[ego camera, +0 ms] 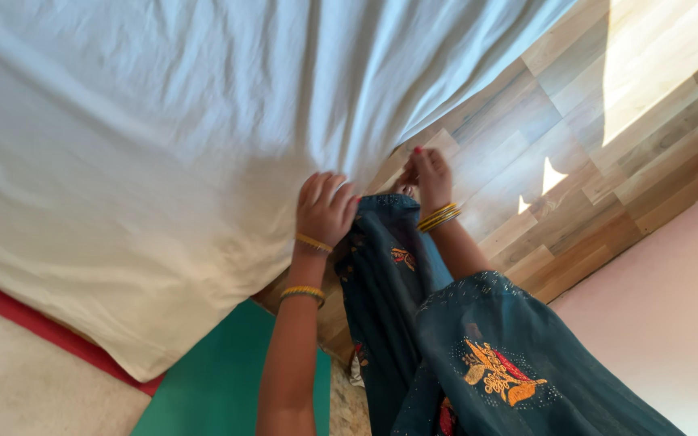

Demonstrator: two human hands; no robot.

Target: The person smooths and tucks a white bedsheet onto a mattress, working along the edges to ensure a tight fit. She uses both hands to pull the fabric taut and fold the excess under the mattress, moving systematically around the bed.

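Looking down from my head, I see a pale white sheet (171, 137) spread across most of the upper and left part of the view, wrinkled, with folds running down toward my hands. My left hand (326, 208) is curled into the sheet at its lower edge, fingers bent over a bunched fold, so that grip is closed on the cloth; the sheet lies above and to the left of it and fans away from the knuckles. My right hand (428, 173) is just beside it, to the right, fingers held close together at the very edge of the sheet where it meets the wooden floor (575, 153); I cannot tell whether that grip actually has cloth in it or only touches the edge. Both wrists carry yellow bangles (438, 216). Between and below my arms hangs my dark blue embroidered garment (462, 339), with orange and red stitching. Sunlight falls in bright patches on the floor at the upper right. A green mat (220, 379) lies under my left forearm, a red strip (34, 323) runs under the sheet's lower left edge, and a pink wall (672, 323) fills the lower right.
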